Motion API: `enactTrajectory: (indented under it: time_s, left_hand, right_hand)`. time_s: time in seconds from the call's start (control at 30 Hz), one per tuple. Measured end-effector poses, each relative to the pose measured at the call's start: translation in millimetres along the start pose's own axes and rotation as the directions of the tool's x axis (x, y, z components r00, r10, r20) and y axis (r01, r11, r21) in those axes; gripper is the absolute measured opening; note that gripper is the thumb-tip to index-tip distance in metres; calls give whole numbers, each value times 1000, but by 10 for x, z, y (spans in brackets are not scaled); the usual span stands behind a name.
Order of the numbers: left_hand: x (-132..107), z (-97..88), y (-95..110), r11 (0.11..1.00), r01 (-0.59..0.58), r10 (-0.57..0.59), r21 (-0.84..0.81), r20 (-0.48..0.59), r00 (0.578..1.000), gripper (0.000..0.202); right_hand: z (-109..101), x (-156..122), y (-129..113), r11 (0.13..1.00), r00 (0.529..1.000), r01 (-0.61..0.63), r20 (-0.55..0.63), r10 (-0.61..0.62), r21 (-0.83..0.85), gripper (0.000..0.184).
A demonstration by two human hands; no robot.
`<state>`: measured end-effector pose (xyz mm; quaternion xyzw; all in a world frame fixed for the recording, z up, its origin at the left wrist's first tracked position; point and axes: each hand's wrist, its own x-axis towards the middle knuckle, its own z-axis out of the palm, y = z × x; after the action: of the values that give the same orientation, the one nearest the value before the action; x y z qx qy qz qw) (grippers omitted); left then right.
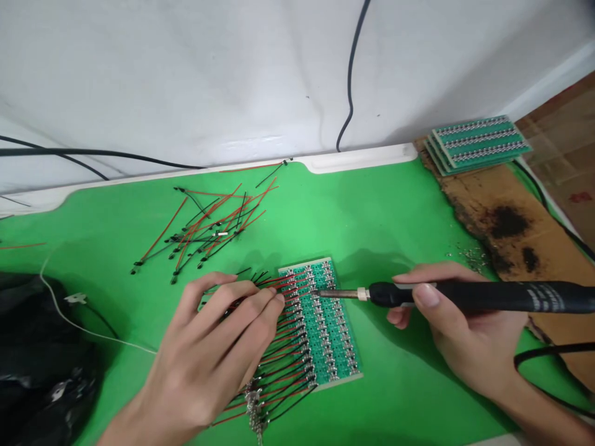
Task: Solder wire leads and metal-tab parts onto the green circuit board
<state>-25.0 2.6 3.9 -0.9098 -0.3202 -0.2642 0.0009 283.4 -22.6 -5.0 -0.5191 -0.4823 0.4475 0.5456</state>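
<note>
My right hand (460, 328) is closed round the black handle of a soldering iron (483, 296). The iron lies almost level, its tip on the upper half of a green circuit board (344, 322) with rows of solder joints. From the left, my left hand (218, 347) reaches over the board's edge, its fingers pinched together on a red wire (297, 288) close to the iron's tip. Several red and black wires (288, 356) run from the board's left column and pass under this hand. Below it hangs a silvery, knobbly strand (253, 406), partly hidden.
Loose red and black wires (209, 226) with small black ends are scattered at the back left. Green boards (483, 144) are stacked on a scorched brown panel (553, 229) at the right. A black plastic bag (41, 359) sits at the left. Behind the green surface rises a white wall (186, 80).
</note>
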Motion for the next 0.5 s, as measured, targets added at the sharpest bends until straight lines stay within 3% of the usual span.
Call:
enactTrajectory:
  time_s: [0.5]
  left_hand:
    - [6,2,7,1000,-12,12,28,13,1000,20]
  right_hand:
    - [36,-8,-47,1000,999,-20,-41,20,-3,6]
